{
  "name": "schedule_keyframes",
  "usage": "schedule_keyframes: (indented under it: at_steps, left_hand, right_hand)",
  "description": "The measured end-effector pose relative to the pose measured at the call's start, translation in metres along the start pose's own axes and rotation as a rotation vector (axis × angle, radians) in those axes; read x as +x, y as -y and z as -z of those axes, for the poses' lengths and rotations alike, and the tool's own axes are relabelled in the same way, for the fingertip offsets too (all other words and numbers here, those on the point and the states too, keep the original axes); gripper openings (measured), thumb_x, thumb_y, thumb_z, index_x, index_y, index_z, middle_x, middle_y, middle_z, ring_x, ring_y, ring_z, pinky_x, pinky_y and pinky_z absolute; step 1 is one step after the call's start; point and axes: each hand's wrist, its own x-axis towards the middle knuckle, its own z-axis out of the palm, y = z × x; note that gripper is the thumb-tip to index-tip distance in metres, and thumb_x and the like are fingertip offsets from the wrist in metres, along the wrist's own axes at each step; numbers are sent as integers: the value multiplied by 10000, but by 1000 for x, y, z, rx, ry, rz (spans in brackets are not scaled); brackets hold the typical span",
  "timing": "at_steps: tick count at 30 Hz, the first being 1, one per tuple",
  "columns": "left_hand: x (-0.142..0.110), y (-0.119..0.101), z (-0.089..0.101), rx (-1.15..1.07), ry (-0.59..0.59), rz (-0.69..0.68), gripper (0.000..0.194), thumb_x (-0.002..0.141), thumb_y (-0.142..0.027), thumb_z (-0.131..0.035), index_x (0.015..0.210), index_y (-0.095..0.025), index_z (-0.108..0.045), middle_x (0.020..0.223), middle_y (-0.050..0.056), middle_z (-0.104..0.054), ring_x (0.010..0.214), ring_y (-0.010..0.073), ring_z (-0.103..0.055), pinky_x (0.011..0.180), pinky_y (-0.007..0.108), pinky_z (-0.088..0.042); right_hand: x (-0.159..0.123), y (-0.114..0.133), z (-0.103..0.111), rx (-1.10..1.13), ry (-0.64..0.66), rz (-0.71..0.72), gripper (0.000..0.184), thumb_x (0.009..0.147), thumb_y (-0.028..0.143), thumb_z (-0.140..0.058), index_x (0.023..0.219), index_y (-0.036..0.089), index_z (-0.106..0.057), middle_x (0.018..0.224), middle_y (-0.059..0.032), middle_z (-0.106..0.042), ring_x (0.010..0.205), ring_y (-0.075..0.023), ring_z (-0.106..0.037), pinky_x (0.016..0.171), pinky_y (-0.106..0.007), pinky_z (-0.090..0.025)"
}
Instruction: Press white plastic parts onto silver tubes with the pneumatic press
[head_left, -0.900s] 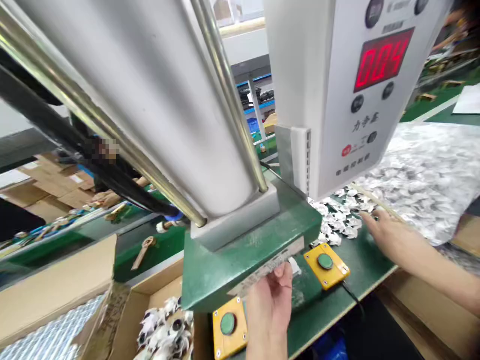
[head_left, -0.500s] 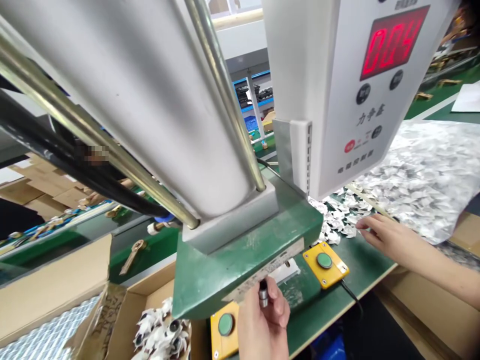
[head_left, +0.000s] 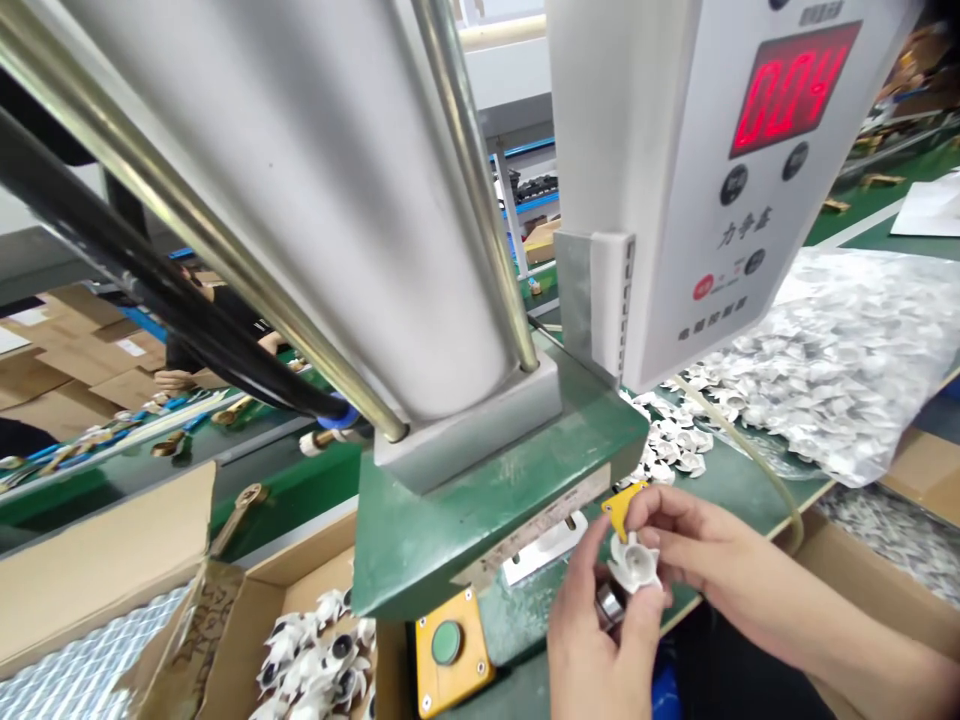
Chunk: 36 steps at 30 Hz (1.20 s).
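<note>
In front of the green press frame (head_left: 487,500), my two hands meet. My left hand (head_left: 600,640) grips a small round metal piece (head_left: 609,604) between thumb and fingers. My right hand (head_left: 697,545) pinches a small white plastic part (head_left: 634,565) and holds it against the metal piece. Behind my right hand, the right yellow button box (head_left: 619,502) is mostly hidden. The left yellow box with a green button (head_left: 448,645) sits below the press frame, left of my left hand.
A white control box (head_left: 720,180) shows 004 in red. A big silver cylinder (head_left: 315,180) fills the upper left. Heaps of white parts (head_left: 825,370) lie on the right of the bench. A cardboard box (head_left: 315,650) holds several finished parts. Another person's hand (head_left: 176,380) works at the far left.
My right hand left the heap of white parts and came in with one. My left hand drew back from under the press with the metal piece. Both hands now meet.
</note>
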Motion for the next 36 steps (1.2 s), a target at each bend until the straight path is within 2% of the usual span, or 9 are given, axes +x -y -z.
schedule_keyframes:
  at_steps: [2, 5, 8, 10, 17, 23, 27, 31, 36]
  left_hand:
    - [-2, 5, 3, 24, 0, -40, 430, 739, -398, -622, 1135, -233, -624, 1088, 86, -670, 940, 253, -614, 820, 357, -482]
    - [-2, 6, 16, 31, -20, -36, 395, 724, -460, -644, 1034, -216, -665, 1001, 82, -703, 901, 253, -628, 810, 348, -475]
    - [-1, 7, 29, -75, 24, -4, 470, 692, -559, -658, 976, -185, -685, 899, 85, -715, 817, 235, -634, 739, 313, -487]
    - [-1, 9, 36, -107, 78, 16, 542, 664, -625, -650, 949, -167, -696, 844, 91, -705, 776, 231, -624, 699, 308, -491]
    - [-4, 19, 43, -101, 168, 117, 646, 681, -673, -601, 1056, -152, -672, 528, 11, -530, 526, 148, -492, 447, 227, -388]
    - [-2, 11, 41, -203, 48, 184, 579, 730, -619, -592, 1087, -166, -636, 564, -7, -519, 421, 83, -367, 351, 188, -236]
    - [-4, 4, 46, -249, -70, 227, 479, 811, -547, -541, 1119, -182, -578, 579, -30, -510, 375, 48, -289, 346, 182, -160]
    - [-4, 5, 57, -382, -165, 291, 382, 847, -521, -498, 1034, -194, -563, 613, -41, -513, 356, 38, -314, 347, 179, -178]
    - [-6, 11, 64, -441, -244, 211, 285, 858, -476, -500, 950, -212, -556, 674, -42, -543, 355, 39, -364, 336, 167, -229]
  right_hand:
    - [-1, -4, -9, -78, -10, -6, 186, 825, 370, -622, 857, 200, -552, 763, 10, -558, 683, -129, -547, 627, -252, -463]
    - [-1, 2, -9, -456, 4, 175, 201, 882, 358, -544, 1029, 227, -586, 957, -44, -595, 876, -178, -578, 766, -300, -480]
    - [-5, 18, -4, -895, 270, 409, 245, 935, 281, -477, 1150, 314, -589, 1143, -38, -554, 1058, -170, -526, 918, -288, -416]
    - [-7, 28, -5, -1045, 427, 435, 230, 940, 267, -478, 1121, 329, -605, 1112, -21, -558, 1029, -145, -536, 898, -245, -418]
    - [2, 35, -22, -1146, 469, 359, 139, 951, 227, -449, 919, 249, -582, 997, 3, -539, 904, -103, -560, 828, -203, -430]
    - [15, 26, -26, -1340, 455, 505, 145, 947, 195, -424, 899, 229, -557, 963, -22, -549, 860, -162, -562, 795, -290, -453]
    - [38, 16, -26, -1457, 292, 681, 198, 921, 184, -395, 936, 206, -592, 903, -75, -606, 800, -222, -582, 687, -335, -467]
    - [57, 16, -33, -1431, 264, 671, 236, 874, 135, -410, 960, 191, -623, 875, -92, -654, 775, -225, -620, 635, -297, -467]
    - [58, 20, -38, -1328, 301, 630, 236, 858, 147, -435, 824, 207, -660, 775, -74, -674, 741, -217, -634, 637, -278, -470]
